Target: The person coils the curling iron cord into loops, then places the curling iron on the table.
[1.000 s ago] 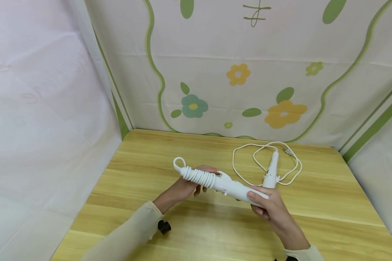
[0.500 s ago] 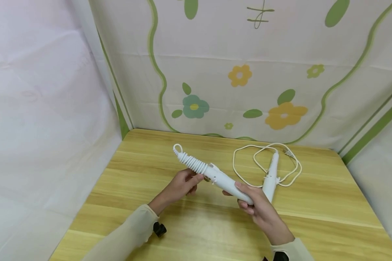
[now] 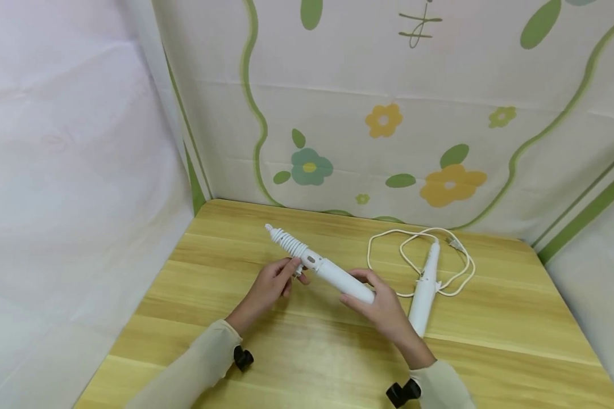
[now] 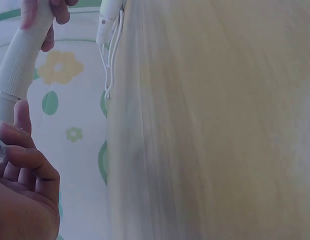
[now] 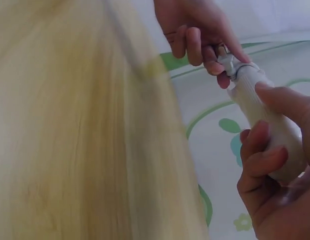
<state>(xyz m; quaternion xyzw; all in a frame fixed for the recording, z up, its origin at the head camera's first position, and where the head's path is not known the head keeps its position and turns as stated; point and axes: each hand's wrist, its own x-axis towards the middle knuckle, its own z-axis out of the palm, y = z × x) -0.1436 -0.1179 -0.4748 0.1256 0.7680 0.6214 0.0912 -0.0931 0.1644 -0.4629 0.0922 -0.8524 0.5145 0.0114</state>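
Observation:
What looks like a white hair iron [image 3: 340,279] is held above the table, tilted, its cord [image 3: 290,242] wound in tight coils round the upper left end. My right hand [image 3: 381,301] grips the thick lower end, thumb on one side and fingers on the other. Under the coils, my left hand [image 3: 271,284] pinches the small plug [image 5: 227,64], whose metal prong shows in the right wrist view. Ribbing on the iron's body [image 4: 17,65] is visible in the left wrist view. A second white hair iron [image 3: 424,289] lies on the table, its lower end near my right wrist.
The second iron's loose cord [image 3: 370,250] loops over the back right of the wooden table [image 3: 307,363], ending in a plug [image 3: 455,244]. A flowered cloth [image 3: 348,142] hangs behind the table's back edge. White cloth [image 3: 82,170] stands at the left.
The held iron has shifted left and rolled, showing a small grey oval on its body. My left hand has moved from behind the coils to the plug; my right hand followed leftward.

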